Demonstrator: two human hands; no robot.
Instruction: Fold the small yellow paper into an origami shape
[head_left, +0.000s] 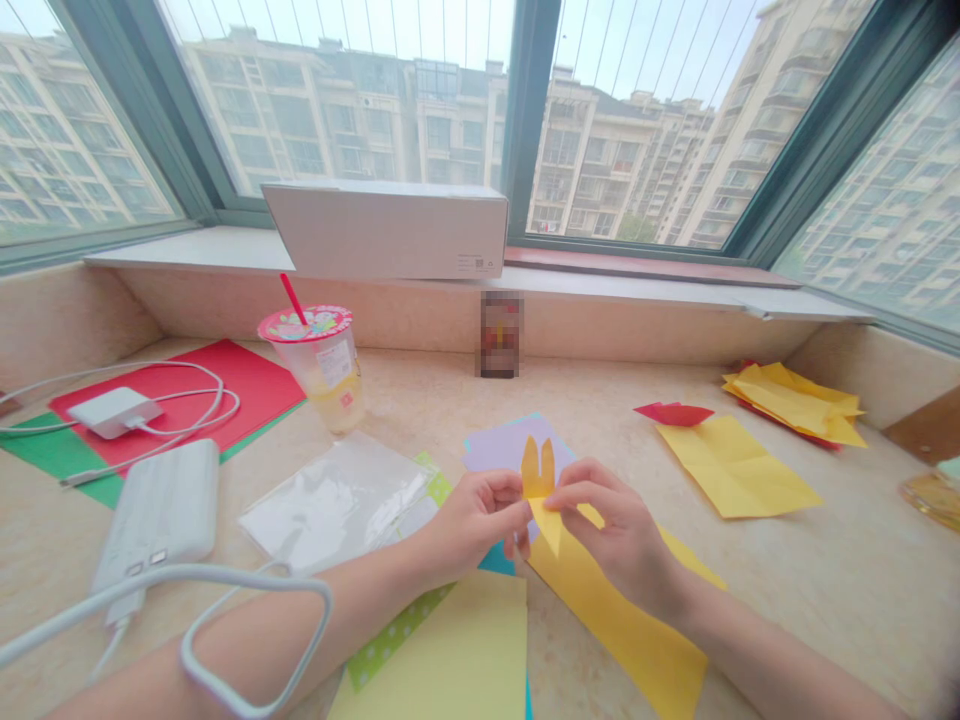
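Observation:
Between my two hands is a small folded piece of yellow paper [540, 470], held upright, with two pointed ear-like tips at its top and a pointed lower end. My left hand [491, 510] pinches its left edge between thumb and fingers. From the other side, my right hand [604, 525] pinches the right edge. Below them lie a larger yellow sheet [622, 620], a lilac sheet [495, 447], a pale yellow sheet [465, 660] and a green dotted sheet [397, 640]. My fingers cover part of the folded paper.
At left are a drink cup [322, 370] with a red straw, a white power bank [165, 500], a charger [112, 410], cables, red paper [232, 380] and a clear plastic sleeve [337, 500]. At right lie a yellow square [739, 470], a red folded piece [675, 413] and a yellow paper pile [799, 400].

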